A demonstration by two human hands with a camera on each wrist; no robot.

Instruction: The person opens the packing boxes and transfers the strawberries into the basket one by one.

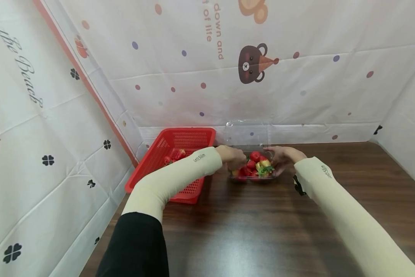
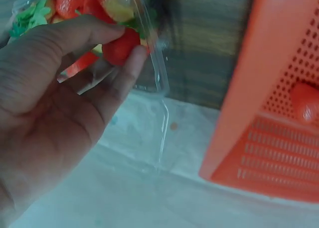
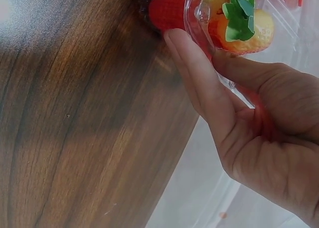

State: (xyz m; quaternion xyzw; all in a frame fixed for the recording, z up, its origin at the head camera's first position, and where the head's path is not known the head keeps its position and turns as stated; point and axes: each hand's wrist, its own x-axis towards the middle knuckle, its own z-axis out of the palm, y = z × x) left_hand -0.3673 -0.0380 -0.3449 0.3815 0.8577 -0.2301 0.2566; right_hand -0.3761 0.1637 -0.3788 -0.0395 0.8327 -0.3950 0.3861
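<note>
A clear plastic box [image 3: 192, 14] with a raised hinged lid [image 1: 247, 132] stands near the back wall. Red and yellowish strawberries [image 1: 251, 164], some with green leaves, fill much of it. My left hand [image 1: 233, 157] is at the box's left side; in the left wrist view its thumb and fingertips pinch a red strawberry [image 2: 119, 46] just inside the rim. At the opposite side my right hand [image 1: 283, 157] grips the box wall, thumb at the rim and straighter fingers along the outside. Part of the box's left side is hidden behind the left hand.
Left of the box is a red perforated plastic basket [image 1: 190, 132] with several strawberries [image 1: 180, 154] in it, partly covered by the left forearm. Both stand on a dark wooden table [image 1: 249, 227]. Printed white sheets [image 1: 179, 100] hang behind and at the sides.
</note>
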